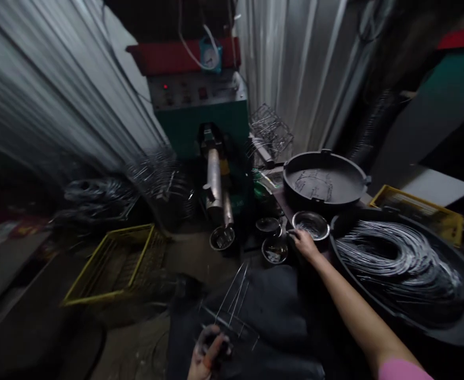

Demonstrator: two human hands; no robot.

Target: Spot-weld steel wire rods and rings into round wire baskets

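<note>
My left hand (209,351) is closed around a bent wire frame (232,306), whose thin rods rise above a dark apron (279,295) over my lap. My right hand (303,244) reaches forward, at the near left rim of a round metal bowl (311,224) with thin wire pieces inside. Its fingers are pressed together, and I cannot make out what is in them. Left of that hand are a smaller bowl (274,250) with small pale pieces and another small bowl (267,226).
Ahead is a green machine (200,126) with metal arms (214,179) above a small bowl (222,238). To the right lie a coil of wire hoops (390,248) in a black tub and a round black tray (335,184). A yellow crate (109,264) stands left.
</note>
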